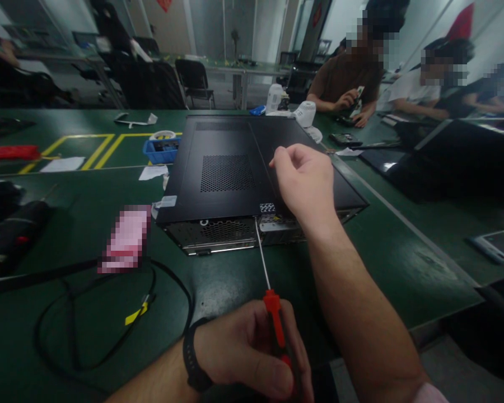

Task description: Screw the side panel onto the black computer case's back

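Observation:
A black desktop computer case (231, 143) lies flat on the green table, its rear panel (222, 234) facing me. My left hand (243, 347), with a black watch on the wrist, is wrapped round a screwdriver (273, 310) with a red and black handle. The metal shaft reaches up to the upper edge of the rear panel, near the middle; the tip's exact seat is too small to see. Above the right part of the top cover is my right hand (306, 173), fingers curled together. Whatever they may hold is hidden.
Left of the case are a blue bin (162, 152) of small parts, a pink packet (128, 238), a black cable (189, 291) and a black power tool (17, 235). A phone (499, 246) lies right. Co-workers sit across the table, one person (348, 78) handling a part.

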